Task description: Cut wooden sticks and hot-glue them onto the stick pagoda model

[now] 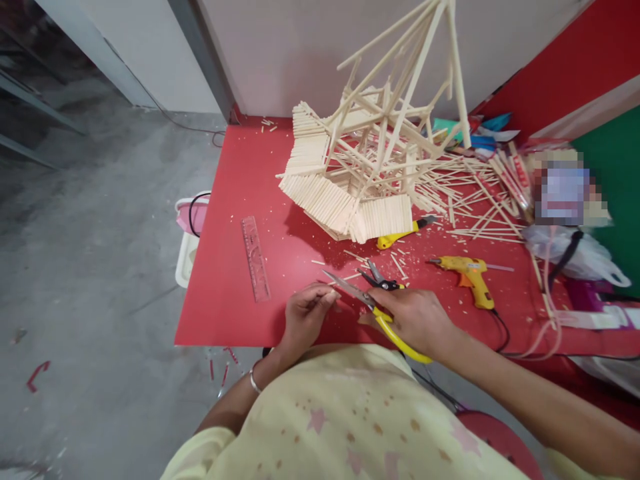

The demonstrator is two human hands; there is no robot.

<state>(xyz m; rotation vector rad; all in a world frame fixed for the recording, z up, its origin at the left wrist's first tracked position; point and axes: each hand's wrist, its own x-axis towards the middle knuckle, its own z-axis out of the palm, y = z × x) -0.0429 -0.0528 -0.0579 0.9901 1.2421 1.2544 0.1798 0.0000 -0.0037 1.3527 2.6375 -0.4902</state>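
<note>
L hand (pixel 306 316), lower ctr: fingertips pinched narrow, apparently on tiny pale wooden piece (pixel 333 294). R hand (pixel 421 321), just right: fingers wrapped round yellow-handled steel scissors (pixel 384 319), blades toward L. For clean cut, prob. best: steady piece, keep fingertips clear of blades, snip square. Piece: cream, mostly hidden. Big pale stick-built frame (pixel 340 200), upper ctr: angular, slatted panels splayed out.

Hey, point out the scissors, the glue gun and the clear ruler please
Scissors (pixel 386 323), head view: on the yellow handle.
Glue gun (pixel 469 268), head view: on the yellow body.
Clear ruler (pixel 256 260), head view: midway along it.
</note>
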